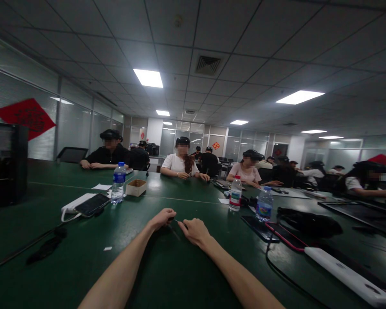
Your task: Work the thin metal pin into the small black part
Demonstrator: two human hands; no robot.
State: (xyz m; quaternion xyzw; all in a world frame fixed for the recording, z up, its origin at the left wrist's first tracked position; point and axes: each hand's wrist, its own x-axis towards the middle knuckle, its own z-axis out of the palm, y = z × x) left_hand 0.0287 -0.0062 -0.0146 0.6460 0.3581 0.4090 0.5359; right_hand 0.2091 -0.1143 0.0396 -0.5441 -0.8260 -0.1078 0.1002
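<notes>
My left hand point(162, 218) is held over the green table point(93, 262), its fingers curled together. A small, thin, pale piece point(176, 220) sticks out from its fingertips, too small to name. Close by on the right, my right hand point(194, 230) has its thumb and forefinger pressed together, pointing toward the left hand. What it pinches, if anything, is hidden. A faint, thin streak shows on the table between the hands.
On the left are a bottle point(118, 184), a small box point(136, 188), a phone point(92, 205) and a white scrap point(107, 249). Two bottles point(235, 195), a dark phone point(259, 228), cables and a long white power strip point(347, 274) lie rightward. Several people sit across the table.
</notes>
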